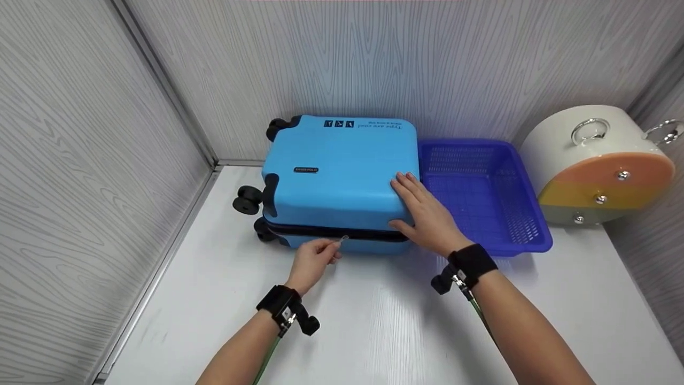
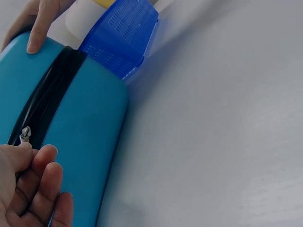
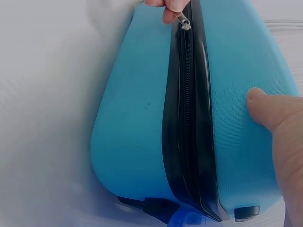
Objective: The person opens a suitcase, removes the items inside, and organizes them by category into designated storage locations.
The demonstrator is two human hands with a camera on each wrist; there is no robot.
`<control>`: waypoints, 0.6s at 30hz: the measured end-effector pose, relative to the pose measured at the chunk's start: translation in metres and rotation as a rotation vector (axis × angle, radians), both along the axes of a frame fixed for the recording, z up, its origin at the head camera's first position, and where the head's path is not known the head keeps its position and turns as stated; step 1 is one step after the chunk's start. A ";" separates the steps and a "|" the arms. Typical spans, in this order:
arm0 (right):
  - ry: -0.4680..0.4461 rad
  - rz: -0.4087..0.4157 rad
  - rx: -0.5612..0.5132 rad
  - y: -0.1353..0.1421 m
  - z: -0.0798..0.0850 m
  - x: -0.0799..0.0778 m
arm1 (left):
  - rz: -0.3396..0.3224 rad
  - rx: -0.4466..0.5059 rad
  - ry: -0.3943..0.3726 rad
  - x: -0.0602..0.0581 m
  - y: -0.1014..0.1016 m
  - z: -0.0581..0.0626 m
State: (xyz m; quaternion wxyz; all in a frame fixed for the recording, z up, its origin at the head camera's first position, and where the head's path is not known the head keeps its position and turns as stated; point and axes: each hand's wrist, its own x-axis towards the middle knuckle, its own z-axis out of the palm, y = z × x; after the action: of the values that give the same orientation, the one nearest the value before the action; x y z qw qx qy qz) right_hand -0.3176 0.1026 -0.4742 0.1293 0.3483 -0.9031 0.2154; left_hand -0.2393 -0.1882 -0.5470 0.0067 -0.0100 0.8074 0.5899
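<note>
A blue hard-shell suitcase [image 1: 342,176] lies flat on the white table, black wheels toward the left. My left hand [image 1: 314,261] pinches a silver zipper pull [image 1: 344,238] between thumb and forefinger at the middle of the suitcase's front side. In the right wrist view the black-edged zipper [image 3: 187,109] runs along that side, its teeth meshed between the pull and the near corner. My right hand [image 1: 427,216] rests with fingers spread on the suitcase's right front corner, thumb [image 3: 260,106] against the shell above the zipper.
A blue-purple plastic basket [image 1: 545,243] stands right beside the suitcase. Farther right is a round white container [image 1: 566,133] with orange, yellow and green bands, small knobs and ring handles. Grey wood-grain walls [image 1: 374,59] enclose the table at the back and sides.
</note>
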 end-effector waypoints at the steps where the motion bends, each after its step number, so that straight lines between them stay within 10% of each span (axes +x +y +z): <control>1: -0.003 -0.003 -0.001 0.000 0.000 0.000 | 0.010 0.002 -0.003 0.000 -0.004 -0.001; 18: -0.028 0.014 -0.023 0.000 0.000 0.002 | 0.179 0.052 -0.021 0.003 -0.074 -0.007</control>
State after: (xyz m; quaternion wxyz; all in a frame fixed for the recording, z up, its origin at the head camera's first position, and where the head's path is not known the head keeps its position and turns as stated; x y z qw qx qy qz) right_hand -0.3161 0.1023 -0.4743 0.1190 0.3500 -0.8998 0.2318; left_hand -0.2360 -0.2624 -0.5544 -0.0375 -0.0882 0.7876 0.6086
